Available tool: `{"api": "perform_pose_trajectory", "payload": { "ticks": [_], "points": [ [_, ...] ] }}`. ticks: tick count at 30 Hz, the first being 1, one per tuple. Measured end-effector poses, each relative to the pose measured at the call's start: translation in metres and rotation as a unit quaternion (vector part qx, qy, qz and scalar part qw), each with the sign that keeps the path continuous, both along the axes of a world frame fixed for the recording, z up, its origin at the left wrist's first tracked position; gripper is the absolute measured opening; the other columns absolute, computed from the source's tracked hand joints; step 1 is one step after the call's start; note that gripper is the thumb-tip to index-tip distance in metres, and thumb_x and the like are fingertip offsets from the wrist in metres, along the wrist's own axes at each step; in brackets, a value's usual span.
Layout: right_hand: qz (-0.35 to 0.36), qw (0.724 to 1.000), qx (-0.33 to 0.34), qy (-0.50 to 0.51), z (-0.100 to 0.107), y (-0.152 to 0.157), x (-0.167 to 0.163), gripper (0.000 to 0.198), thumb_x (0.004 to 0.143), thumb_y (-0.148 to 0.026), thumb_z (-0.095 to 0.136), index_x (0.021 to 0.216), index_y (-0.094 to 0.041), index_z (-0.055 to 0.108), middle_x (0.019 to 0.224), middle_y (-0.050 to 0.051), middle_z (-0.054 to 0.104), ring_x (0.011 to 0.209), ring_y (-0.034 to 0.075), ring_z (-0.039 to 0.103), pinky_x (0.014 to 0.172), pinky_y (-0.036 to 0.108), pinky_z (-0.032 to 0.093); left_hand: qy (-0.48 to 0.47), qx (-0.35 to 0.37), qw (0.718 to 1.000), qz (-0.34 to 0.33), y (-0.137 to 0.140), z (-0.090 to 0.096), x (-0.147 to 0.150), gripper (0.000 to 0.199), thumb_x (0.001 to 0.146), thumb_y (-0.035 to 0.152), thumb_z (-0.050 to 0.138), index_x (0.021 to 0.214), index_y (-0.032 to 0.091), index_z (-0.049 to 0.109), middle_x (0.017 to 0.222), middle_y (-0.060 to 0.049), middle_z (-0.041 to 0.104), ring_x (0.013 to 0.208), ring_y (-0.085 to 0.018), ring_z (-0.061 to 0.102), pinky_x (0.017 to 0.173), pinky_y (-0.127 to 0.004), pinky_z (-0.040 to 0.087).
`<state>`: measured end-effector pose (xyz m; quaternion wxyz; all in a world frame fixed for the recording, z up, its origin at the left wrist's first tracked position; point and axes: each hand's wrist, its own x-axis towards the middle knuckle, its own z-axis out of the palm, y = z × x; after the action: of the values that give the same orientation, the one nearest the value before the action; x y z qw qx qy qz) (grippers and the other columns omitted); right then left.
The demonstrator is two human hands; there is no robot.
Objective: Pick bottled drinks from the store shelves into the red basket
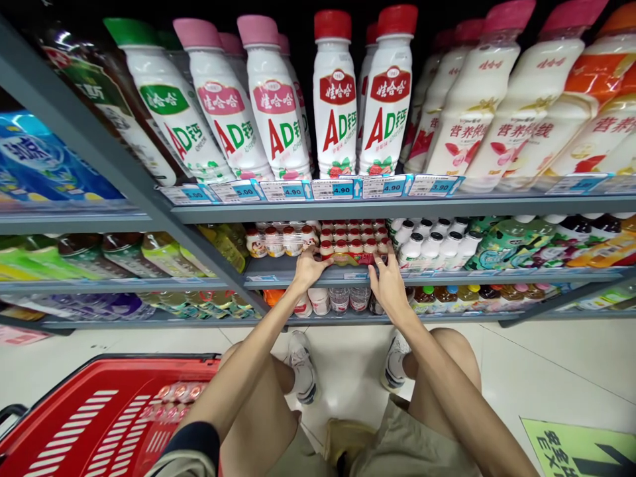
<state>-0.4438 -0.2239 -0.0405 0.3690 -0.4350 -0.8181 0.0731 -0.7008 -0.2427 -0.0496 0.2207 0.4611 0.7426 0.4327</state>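
Note:
A multipack of small red-capped drink bottles (348, 250) stands on the middle shelf, with a red printed band along its front. My left hand (309, 268) grips its left front corner, the thumb across the front. At the right end my right hand (390, 281), with a ring on one finger, holds the other side. To the left is another wrapped pack of small bottles (283, 241); to the right are white bottles with black caps (430, 248). The fingertips are partly hidden against the packs.
Above, a shelf edge (298, 211) with price tags overhangs the pack, carrying tall white bottles (335, 99). Bottles line the bottom shelf too. A red shopping basket (89, 377) with a bottle pack (171, 402) inside stands left of my legs. A green floor sign (571, 444) lies at right.

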Motion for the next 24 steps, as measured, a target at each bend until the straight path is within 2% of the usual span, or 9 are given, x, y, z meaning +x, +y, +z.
{"api": "perform_pose_trajectory", "payload": {
  "ticks": [7, 10, 13, 15, 17, 20, 22, 24],
  "points": [
    [-0.01, 1.0, 0.0, -0.005, 0.0, 0.003, 0.0, 0.047, 0.111, -0.029, 0.042, 0.147, -0.007, 0.063, 0.17, 0.024, 0.034, 0.155, 0.037, 0.044, 0.127, 0.052, 0.043, 0.022, 0.007, 1.0, 0.006, -0.001, 0.003, 0.006, 0.035, 0.079, 0.034, 0.09, 0.101, 0.019, 0.066, 0.098, -0.008, 0.08, 0.09, -0.024, 0.076, 0.079, -0.032, 0.055],
    [-0.002, 1.0, 0.01, -0.007, -0.001, 0.003, 0.002, 0.046, 0.111, -0.03, 0.043, 0.145, -0.007, 0.064, 0.168, 0.024, 0.038, 0.155, 0.038, 0.043, 0.126, 0.053, 0.043, 0.026, -0.012, 1.0, 0.003, 0.0, 0.006, 0.006, 0.037, 0.082, 0.033, 0.088, 0.107, 0.018, 0.066, 0.096, -0.009, 0.079, 0.089, -0.025, 0.076, 0.081, -0.033, 0.056],
    [0.005, 0.999, 0.031, 0.008, 0.002, 0.0, 0.007, 0.045, 0.111, -0.03, 0.044, 0.144, -0.007, 0.063, 0.162, 0.025, 0.045, 0.152, 0.038, 0.046, 0.123, 0.054, 0.046, 0.034, -0.021, 0.999, -0.004, -0.004, 0.01, 0.005, 0.04, 0.082, 0.03, 0.088, 0.112, 0.017, 0.067, 0.107, -0.012, 0.08, 0.095, -0.027, 0.076, 0.085, -0.035, 0.057],
    [0.007, 0.999, 0.038, 0.036, 0.005, -0.002, 0.013, 0.042, 0.111, -0.03, 0.044, 0.14, -0.01, 0.066, 0.149, 0.024, 0.056, 0.143, 0.036, 0.055, 0.12, 0.053, 0.049, 0.063, 0.01, 0.998, 0.001, -0.013, 0.013, 0.007, 0.04, 0.083, 0.028, 0.088, 0.114, 0.017, 0.067, 0.113, -0.013, 0.078, 0.101, -0.029, 0.075, 0.09, -0.038, 0.058],
    [0.023, 0.998, 0.024, 0.058, 0.006, -0.003, 0.019, 0.037, 0.11, -0.03, 0.046, 0.136, -0.015, 0.068, 0.132, 0.019, 0.066, 0.126, 0.032, 0.065, 0.112, 0.049, 0.054, 0.128, 0.085, 0.988, 0.009, -0.026, 0.015, 0.013, 0.033, 0.089, 0.029, 0.082, 0.116, 0.018, 0.068, 0.118, -0.015, 0.076, 0.111, -0.031, 0.072, 0.099, -0.042, 0.056],
    [0.064, 0.996, -0.008, 0.059, 0.001, -0.001, 0.025, 0.03, 0.107, -0.031, 0.055, 0.128, -0.018, 0.072, 0.118, 0.013, 0.069, 0.11, 0.029, 0.069, 0.103, 0.046, 0.057, 0.204, 0.163, 0.963, -0.065, -0.042, 0.016, 0.029, 0.019, 0.099, 0.031, 0.071, 0.114, 0.019, 0.071, 0.119, -0.013, 0.074, 0.117, -0.03, 0.068, 0.107, -0.043, 0.053],
    [0.078, 0.996, -0.014, 0.041, -0.004, 0.003, 0.025, 0.025, 0.105, -0.031, 0.058, 0.12, -0.019, 0.074, 0.115, 0.013, 0.071, 0.109, 0.03, 0.067, 0.102, 0.046, 0.056, 0.21, 0.143, 0.957, -0.142, -0.044, 0.014, 0.042, 0.015, 0.098, 0.029, 0.073, 0.109, 0.02, 0.074, 0.114, -0.009, 0.077, 0.115, -0.028, 0.069, 0.106, -0.042, 0.053],
    [0.086, 0.996, -0.016, 0.015, -0.006, 0.006, 0.024, 0.022, 0.105, -0.028, 0.057, 0.11, -0.019, 0.076, 0.11, 0.012, 0.072, 0.107, 0.031, 0.064, 0.101, 0.047, 0.054, 0.195, 0.105, 0.958, -0.18, -0.042, 0.011, 0.051, 0.008, 0.097, 0.023, 0.072, 0.103, 0.021, 0.076, 0.108, -0.007, 0.079, 0.108, -0.027, 0.071, 0.101, -0.039, 0.054]
  ]
}}
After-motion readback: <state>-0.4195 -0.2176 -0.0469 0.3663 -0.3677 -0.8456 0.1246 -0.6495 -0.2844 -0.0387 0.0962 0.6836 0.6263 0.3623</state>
